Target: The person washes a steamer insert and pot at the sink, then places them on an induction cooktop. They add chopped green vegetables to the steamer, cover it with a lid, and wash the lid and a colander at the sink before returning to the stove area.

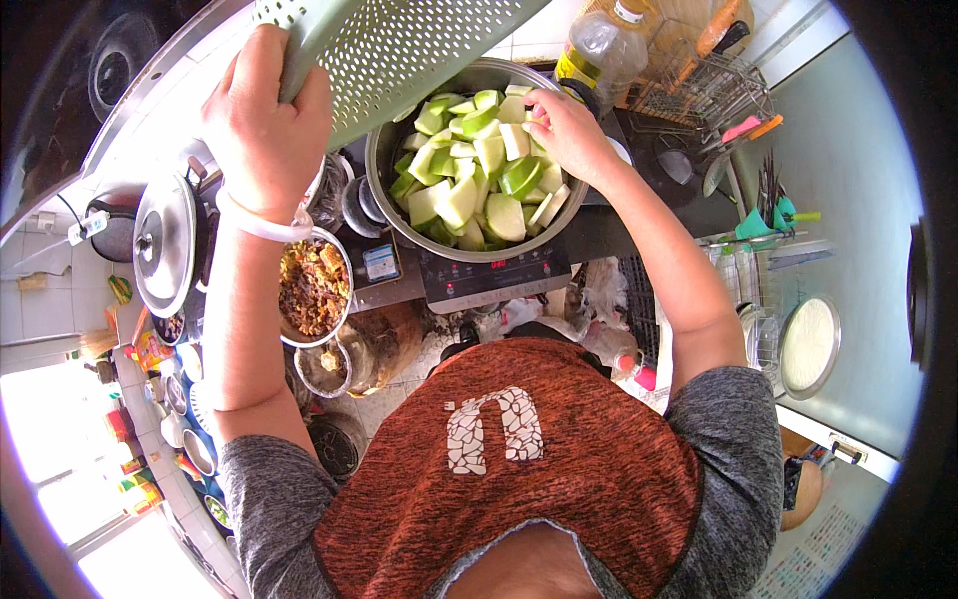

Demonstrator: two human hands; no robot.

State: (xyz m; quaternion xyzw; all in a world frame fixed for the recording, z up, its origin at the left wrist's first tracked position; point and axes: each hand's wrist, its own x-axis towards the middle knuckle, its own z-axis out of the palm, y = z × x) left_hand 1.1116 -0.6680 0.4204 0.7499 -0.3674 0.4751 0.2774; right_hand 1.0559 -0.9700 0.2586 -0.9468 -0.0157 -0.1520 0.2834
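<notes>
My left hand (266,127) grips the rim of a pale green perforated plastic colander (404,52), which is tilted over the left back of a large metal pot (479,253). Chunks of green-skinned, pale-fleshed vegetable (464,168) fill the pot heaped high. The pot stands on an induction cooktop (498,277) with a lit display. At the pot's right back edge, my right hand (561,131) reaches over the rim with bent fingers touching the topmost chunks; whether it pinches one cannot be told. The inside of the colander is mostly out of view.
Left of the pot stands a bowl of brown and yellow cooked food (314,288), with a lidded pan (165,243) farther left. Behind the pot at right are a large plastic oil bottle (599,52) and a wire utensil rack (696,97). A range hood overhangs the upper left.
</notes>
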